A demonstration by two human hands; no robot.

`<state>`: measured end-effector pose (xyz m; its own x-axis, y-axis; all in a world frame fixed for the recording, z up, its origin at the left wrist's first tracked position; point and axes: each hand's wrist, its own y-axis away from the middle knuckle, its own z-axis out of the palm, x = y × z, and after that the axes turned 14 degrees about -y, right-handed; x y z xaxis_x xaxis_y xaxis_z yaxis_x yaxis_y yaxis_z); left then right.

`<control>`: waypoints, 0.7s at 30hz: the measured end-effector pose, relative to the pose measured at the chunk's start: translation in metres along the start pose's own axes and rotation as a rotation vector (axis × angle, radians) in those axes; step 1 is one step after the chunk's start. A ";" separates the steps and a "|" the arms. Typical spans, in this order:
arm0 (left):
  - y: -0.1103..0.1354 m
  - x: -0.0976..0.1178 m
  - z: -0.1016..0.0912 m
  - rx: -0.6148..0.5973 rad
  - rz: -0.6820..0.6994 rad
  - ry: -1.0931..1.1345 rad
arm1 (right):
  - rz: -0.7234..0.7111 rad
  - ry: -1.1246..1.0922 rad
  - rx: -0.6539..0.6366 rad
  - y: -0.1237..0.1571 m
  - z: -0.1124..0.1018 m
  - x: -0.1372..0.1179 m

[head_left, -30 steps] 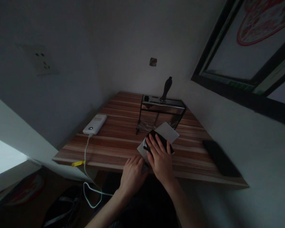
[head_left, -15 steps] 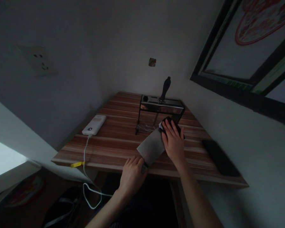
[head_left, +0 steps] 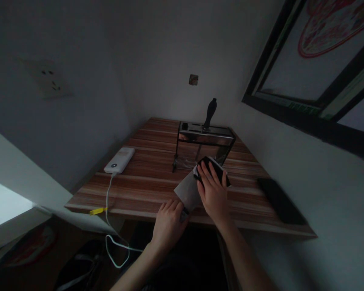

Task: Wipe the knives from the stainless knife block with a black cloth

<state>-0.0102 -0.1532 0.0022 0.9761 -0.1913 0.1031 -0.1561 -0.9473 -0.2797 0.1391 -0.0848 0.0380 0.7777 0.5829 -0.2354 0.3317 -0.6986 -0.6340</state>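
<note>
My left hand (head_left: 169,221) is wrapped round the near end of a cleaver (head_left: 188,190) with a wide, flat, pale grey blade, close to the table's front edge. The cleaver's grip is mostly hidden under the fingers. My right hand (head_left: 212,192) presses a black cloth (head_left: 206,162) onto the upper part of the blade, fingers laid along it and the thumb side out of sight. Just behind stands a knife block (head_left: 206,139) with clear sides and a shiny top. One knife with a dark handle (head_left: 211,111) sticks up from it.
On the wood-grain table (head_left: 151,161), a white power bank (head_left: 119,160) lies to the left. Its white cable (head_left: 108,198), with a yellow tag (head_left: 97,211), hangs over the front edge. A dark phone (head_left: 280,201) lies at the right. Walls bound the back and sides.
My right hand and the black cloth have slid down and left along the blade, towards my left hand. More of the blade's far end shows. My left hand stays nearly still.
</note>
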 end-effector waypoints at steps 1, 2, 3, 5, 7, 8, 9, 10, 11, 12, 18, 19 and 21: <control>0.000 0.000 0.000 -0.001 0.001 0.002 | -0.005 -0.014 -0.022 0.004 0.001 -0.005; -0.001 0.001 0.000 -0.003 0.002 0.005 | -0.009 -0.031 -0.044 0.008 0.003 -0.011; -0.001 0.001 0.001 -0.004 0.000 0.007 | -0.015 -0.047 -0.065 0.012 0.004 -0.017; -0.001 0.002 0.002 0.000 -0.006 0.009 | -0.034 -0.078 -0.102 0.019 0.008 -0.029; -0.002 0.001 0.004 0.004 -0.007 0.010 | -0.053 -0.109 -0.130 0.026 0.011 -0.040; -0.002 0.001 0.005 0.005 -0.004 0.009 | -0.060 -0.125 -0.139 0.029 0.013 -0.045; -0.002 0.001 0.006 0.005 0.003 0.007 | -0.063 -0.140 -0.147 0.031 0.014 -0.049; -0.002 0.001 0.006 0.005 0.011 0.004 | -0.064 -0.155 -0.155 0.033 0.014 -0.052; -0.002 0.000 0.007 0.005 0.017 0.001 | -0.064 -0.168 -0.161 0.034 0.015 -0.054; -0.002 0.000 0.007 0.004 0.023 -0.002 | -0.063 -0.180 -0.168 0.035 0.015 -0.056; -0.002 -0.001 0.009 0.009 0.024 -0.008 | -0.091 -0.224 -0.205 0.034 0.010 -0.054; -0.002 -0.001 0.011 0.015 0.023 -0.011 | -0.100 -0.227 -0.209 0.034 0.009 -0.054; -0.001 -0.002 0.014 0.028 0.022 -0.019 | -0.118 -0.232 -0.224 0.032 0.008 -0.053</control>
<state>-0.0095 -0.1479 -0.0107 0.9752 -0.2072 0.0781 -0.1740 -0.9351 -0.3088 0.1044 -0.1351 0.0245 0.5936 0.7257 -0.3478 0.5409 -0.6798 -0.4952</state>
